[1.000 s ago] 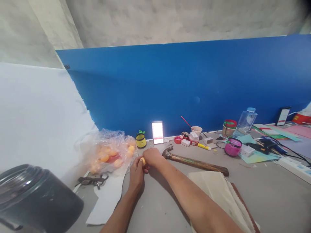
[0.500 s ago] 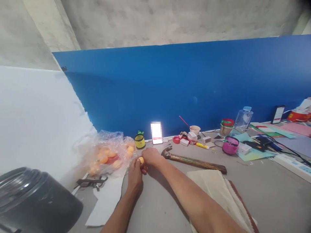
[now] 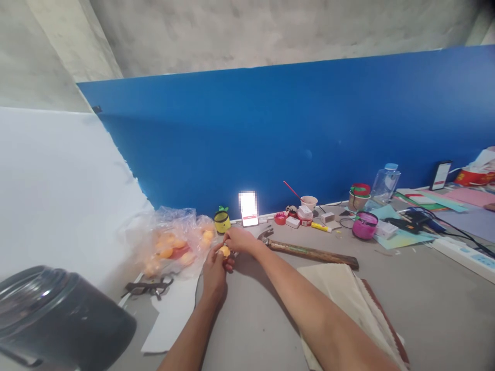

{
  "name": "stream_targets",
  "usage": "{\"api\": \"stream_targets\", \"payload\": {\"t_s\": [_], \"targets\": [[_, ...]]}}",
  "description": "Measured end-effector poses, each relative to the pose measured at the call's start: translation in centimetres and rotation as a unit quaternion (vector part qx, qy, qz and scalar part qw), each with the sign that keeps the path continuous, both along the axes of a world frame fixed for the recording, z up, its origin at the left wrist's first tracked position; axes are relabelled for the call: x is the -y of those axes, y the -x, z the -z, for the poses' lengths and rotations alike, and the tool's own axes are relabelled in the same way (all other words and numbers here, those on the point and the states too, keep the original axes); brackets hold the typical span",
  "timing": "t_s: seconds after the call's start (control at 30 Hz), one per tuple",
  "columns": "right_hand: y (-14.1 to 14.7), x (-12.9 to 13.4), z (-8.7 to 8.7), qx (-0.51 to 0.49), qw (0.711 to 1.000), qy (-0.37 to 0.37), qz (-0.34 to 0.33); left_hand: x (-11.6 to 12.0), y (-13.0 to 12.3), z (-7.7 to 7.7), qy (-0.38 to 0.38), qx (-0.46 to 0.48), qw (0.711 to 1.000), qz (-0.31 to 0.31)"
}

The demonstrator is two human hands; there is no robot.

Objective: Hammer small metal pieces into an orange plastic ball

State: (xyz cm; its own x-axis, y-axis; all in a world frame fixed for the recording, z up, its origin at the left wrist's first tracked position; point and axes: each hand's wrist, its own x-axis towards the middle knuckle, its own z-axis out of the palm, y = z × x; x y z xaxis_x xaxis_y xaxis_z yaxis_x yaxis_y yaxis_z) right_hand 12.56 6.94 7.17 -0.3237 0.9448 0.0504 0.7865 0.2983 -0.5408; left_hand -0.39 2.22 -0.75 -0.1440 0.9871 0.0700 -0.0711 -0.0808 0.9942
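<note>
A small round orange-yellow object (image 3: 224,251) is held in my left hand (image 3: 215,268), whose fingers wrap round it. My right hand (image 3: 240,241) is closed at the upper right side of the same object, its fingertips too small to make out. To the left of both hands lies a clear plastic bag (image 3: 174,242) with several similar orange things inside. A hammer (image 3: 309,252) with a wooden handle rests just to the right of my right hand. The yellow pineapple-shaped cup (image 3: 221,221) stands behind my hands, beside a lit phone (image 3: 248,208).
At the left are a dark jar (image 3: 65,319), black glasses (image 3: 149,287) and white paper (image 3: 170,319). A folded cloth (image 3: 340,299) lies at front right. Behind stand a white cup (image 3: 309,202), pink pouch (image 3: 364,225) and clear bottle (image 3: 386,183); a power strip (image 3: 464,257) is far right.
The view has shifted slightly. My right hand has turned a little at the orange-yellow object, and more of the object shows; my left hand still holds it.
</note>
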Motion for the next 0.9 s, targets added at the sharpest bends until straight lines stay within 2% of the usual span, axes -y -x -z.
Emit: {"api": "stream_targets", "payload": {"t_s": [0.1,0.17,0.23,0.3,0.37,0.43,0.5,0.57,0.67,0.77,0.9], "targets": [[-0.3,-0.5,-0.2,-0.082,0.997,0.001,-0.010,-0.2,0.2,-0.2,0.012,0.106,0.994,0.000],[-0.4,-0.7,-0.7,-0.168,0.985,0.021,0.006,-0.3,0.3,-0.2,0.017,0.141,0.990,0.004],[-0.4,-0.8,-1.7,-0.309,0.948,0.074,0.034,-0.4,0.4,-0.3,0.021,0.154,0.988,0.002],[-0.7,-0.7,-3.0,-0.426,0.895,0.122,0.051,-0.5,0.5,-0.3,0.026,0.154,0.988,0.002],[-1.4,-0.1,-4.1,-0.487,0.861,0.137,0.044,-0.5,0.5,-0.3,0.034,0.152,0.988,0.015],[-2.3,1.1,-4.3,-0.521,0.842,0.141,0.018,-0.4,0.5,-0.5,0.040,0.154,0.987,0.034],[-3.2,2.7,-3.5,-0.532,0.834,0.148,-0.003,-0.2,0.5,-0.6,0.042,0.163,0.985,0.047],[-4.0,4.2,-1.8,-0.537,0.827,0.166,0.003,0.1,0.3,-0.8,0.043,0.183,0.980,0.065],[-4.8,5.8,1.4,-0.579,0.790,0.201,0.023,0.7,-0.1,-0.9,0.053,0.236,0.965,0.105],[-5.2,6.5,4.1,-0.619,0.750,0.231,0.044,1.1,-0.5,-0.8,0.087,0.287,0.944,0.136],[-5.5,6.7,5.9,-0.637,0.724,0.261,0.036,1.4,-0.6,-0.7,0.148,0.321,0.920,0.171]]}}
